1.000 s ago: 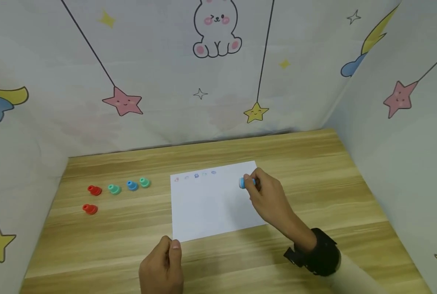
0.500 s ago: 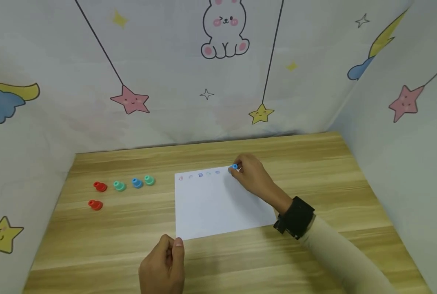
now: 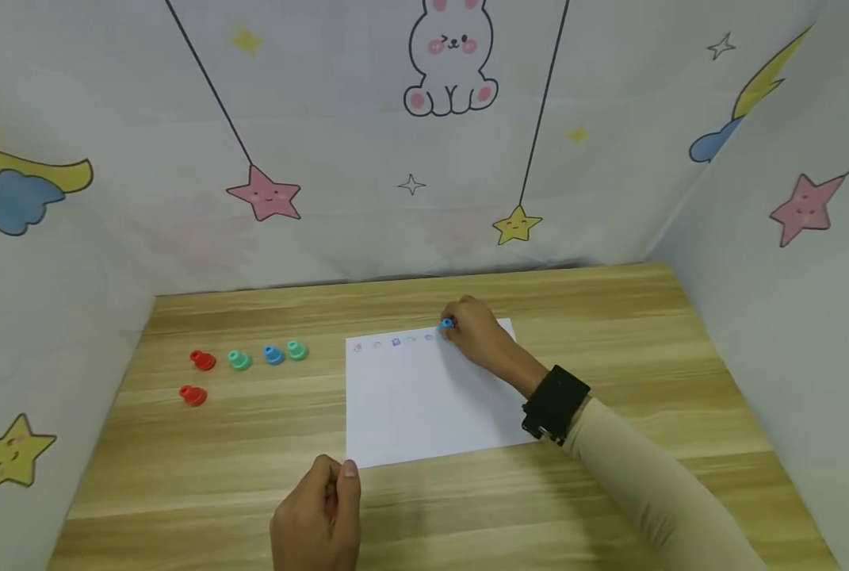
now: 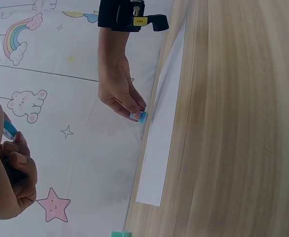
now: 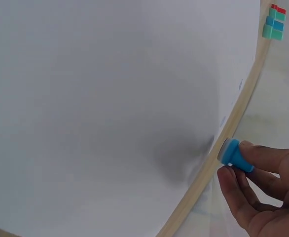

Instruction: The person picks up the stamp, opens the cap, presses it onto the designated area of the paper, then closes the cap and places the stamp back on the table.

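Observation:
My right hand [image 3: 477,331] pinches a small blue stamp [image 5: 237,155] between thumb and fingers. Its pale round face is turned to the white paper [image 3: 424,412], close over the far edge. Just left of the stamp, a row of small faint prints [image 3: 395,342] in red, green and blue runs along that edge. My left hand [image 3: 317,515] is curled at the paper's near left corner. In the left wrist view it holds a small blue cap-like piece [image 4: 9,129], mostly hidden by the fingers.
Left of the paper stand several stamps on the wooden table [image 3: 253,476]: two red, one behind [image 3: 202,360] and one nearer [image 3: 192,395], two green [image 3: 239,360] and a blue one [image 3: 273,354]. A cartoon-printed white cloth [image 3: 353,230] walls the table's back and sides.
My right hand has carried the blue stamp left and away from me, from over the paper's right part to its far edge beside the prints. The left hand stays at the near corner.

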Demonstrator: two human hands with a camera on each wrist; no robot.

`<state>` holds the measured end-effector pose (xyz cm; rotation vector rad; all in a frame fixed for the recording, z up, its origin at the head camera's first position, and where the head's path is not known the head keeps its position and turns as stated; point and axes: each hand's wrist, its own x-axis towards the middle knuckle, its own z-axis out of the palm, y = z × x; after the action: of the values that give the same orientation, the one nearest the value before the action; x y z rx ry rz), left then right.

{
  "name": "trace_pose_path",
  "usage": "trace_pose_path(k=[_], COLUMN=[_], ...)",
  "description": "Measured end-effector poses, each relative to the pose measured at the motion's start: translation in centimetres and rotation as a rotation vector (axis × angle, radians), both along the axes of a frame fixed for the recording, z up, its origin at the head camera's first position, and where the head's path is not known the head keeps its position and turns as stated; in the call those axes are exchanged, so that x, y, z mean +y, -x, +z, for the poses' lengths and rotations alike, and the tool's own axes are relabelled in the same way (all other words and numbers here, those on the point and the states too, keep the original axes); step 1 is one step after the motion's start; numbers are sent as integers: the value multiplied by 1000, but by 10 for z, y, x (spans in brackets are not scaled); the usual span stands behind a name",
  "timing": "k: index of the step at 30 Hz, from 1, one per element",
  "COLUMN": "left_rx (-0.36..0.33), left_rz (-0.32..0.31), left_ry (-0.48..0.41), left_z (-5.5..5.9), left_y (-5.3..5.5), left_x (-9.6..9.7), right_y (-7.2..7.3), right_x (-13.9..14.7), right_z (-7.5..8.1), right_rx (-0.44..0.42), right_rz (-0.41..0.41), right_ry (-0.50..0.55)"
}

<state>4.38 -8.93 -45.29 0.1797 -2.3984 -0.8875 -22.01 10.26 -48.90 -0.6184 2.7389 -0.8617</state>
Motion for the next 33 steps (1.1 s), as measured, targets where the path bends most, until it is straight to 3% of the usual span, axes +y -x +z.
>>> trace_pose_path(k=[8,19,24,28,33], left_rx=[13,16,25,8,60], left_rz=[6,1,43,51,6], left_ry=[21,32,32,19,-18], left_z=[0,-1,1,0,-2], left_y=[-1,0,-1,-6,-6], left_x=[-5,-6,-8,-10,-16], right_y=[2,9,11,-2,-33], right_x=[-3,-9,-9,3,22], right_z=[-9,-11,-10,8,57], right_rx=[-2,28,27,42,73], right_rz=[46,74,85,41,45], right_ry=[-80,-88,-69,-11,278])
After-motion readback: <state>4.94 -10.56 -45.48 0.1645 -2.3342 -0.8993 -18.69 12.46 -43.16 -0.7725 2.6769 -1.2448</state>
